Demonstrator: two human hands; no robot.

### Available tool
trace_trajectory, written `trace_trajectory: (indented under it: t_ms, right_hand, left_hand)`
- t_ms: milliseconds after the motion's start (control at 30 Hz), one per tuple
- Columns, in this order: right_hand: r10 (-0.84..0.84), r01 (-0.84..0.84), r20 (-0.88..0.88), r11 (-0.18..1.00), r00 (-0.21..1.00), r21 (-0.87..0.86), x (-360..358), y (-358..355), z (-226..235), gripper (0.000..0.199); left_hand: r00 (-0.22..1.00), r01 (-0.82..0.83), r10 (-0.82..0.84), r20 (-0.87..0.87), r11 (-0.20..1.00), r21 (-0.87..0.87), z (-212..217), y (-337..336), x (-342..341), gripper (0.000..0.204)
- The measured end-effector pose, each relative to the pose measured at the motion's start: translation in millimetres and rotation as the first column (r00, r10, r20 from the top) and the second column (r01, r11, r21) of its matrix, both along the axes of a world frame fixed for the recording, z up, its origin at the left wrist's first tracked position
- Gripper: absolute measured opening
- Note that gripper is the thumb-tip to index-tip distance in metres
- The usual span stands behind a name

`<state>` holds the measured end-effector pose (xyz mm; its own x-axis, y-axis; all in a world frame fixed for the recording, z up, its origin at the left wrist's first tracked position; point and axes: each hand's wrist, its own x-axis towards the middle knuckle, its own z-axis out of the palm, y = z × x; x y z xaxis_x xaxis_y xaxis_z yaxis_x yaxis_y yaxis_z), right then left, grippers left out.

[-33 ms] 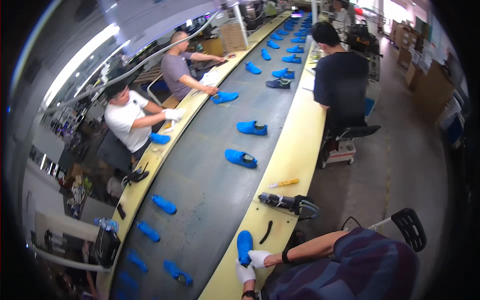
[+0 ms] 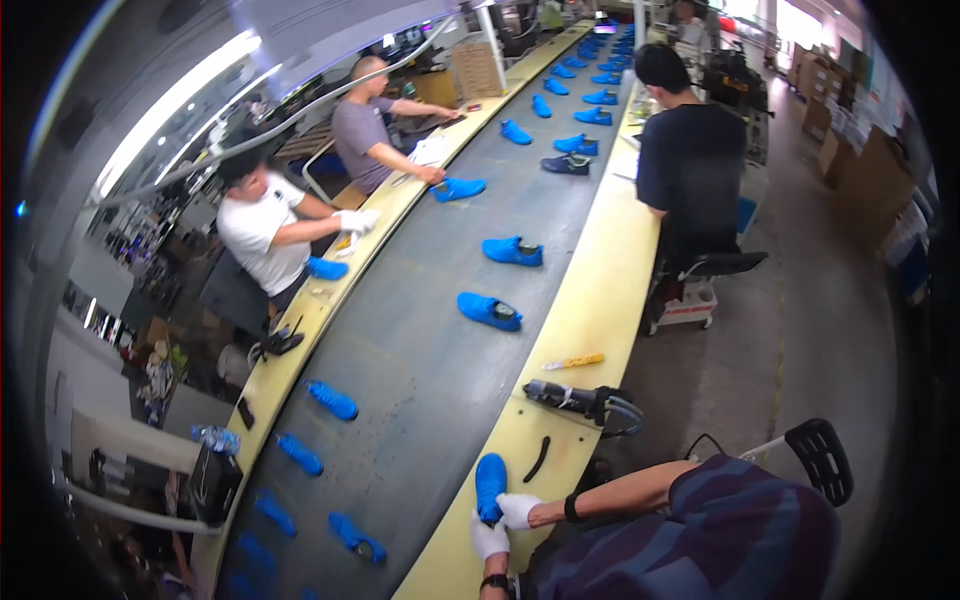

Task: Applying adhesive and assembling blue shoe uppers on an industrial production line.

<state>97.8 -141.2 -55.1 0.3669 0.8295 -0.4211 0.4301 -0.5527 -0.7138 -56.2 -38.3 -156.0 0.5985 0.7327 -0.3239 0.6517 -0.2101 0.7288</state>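
Note:
Both my hands wear white gloves and hold one blue shoe at the near end of the pale yellow ledge. The shoe lies along the ledge, its toe pointing away from me. My left hand closes on its near end from below. From the right, my right hand pinches the same end; the fingertips are partly hidden. A black curved strip lies just right of the shoe. Farther up the ledge are a black hand tool with a hose and a yellow marker-like stick.
A grey conveyor belt runs beside the ledge, carrying several blue shoes and one dark shoe. Two people work across the belt; another person sits farther up my side. A black-backed chair stands at the right.
The whole view has shifted slightly, so things appear a little higher and mostly farther right. My grip on the shoe looks the same.

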Motion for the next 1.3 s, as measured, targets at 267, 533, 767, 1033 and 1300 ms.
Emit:
trace_trajectory:
  t_ms: [267, 533, 767, 1033, 1300]
  right_hand:
    - [0.285, -0.285, 0.235, 0.958, 0.929, -0.033, -1, 58, 34, 0.031]
    - [0.523, -0.525, 0.385, 0.844, 0.76, -0.111, 9, 69, 35, 0.028]
    - [0.445, -0.404, 0.193, 0.889, 0.875, -0.217, 2, 88, -4, 0.035]
    - [0.54, -0.581, 0.462, 0.811, 0.704, -0.062, 2, 74, 21, 0.022]
    - [0.495, -0.512, 0.45, 0.854, 0.744, -0.094, -7, 75, 30, 0.023]
  left_hand:
    - [0.965, 0.119, -0.111, -0.237, 0.993, 0.02, 53, 17, 18, 0.051]
    - [0.944, 0.055, -0.058, -0.324, 0.998, -0.019, 67, 10, 23, 0.047]
    - [0.91, 0.055, -0.088, -0.404, 0.994, -0.091, 80, 15, 29, 0.05]
    - [0.893, 0.074, -0.109, -0.437, 0.993, -0.096, 64, 19, 23, 0.046]
    - [0.917, 0.081, -0.114, -0.383, 0.992, -0.102, 59, 22, 21, 0.048]
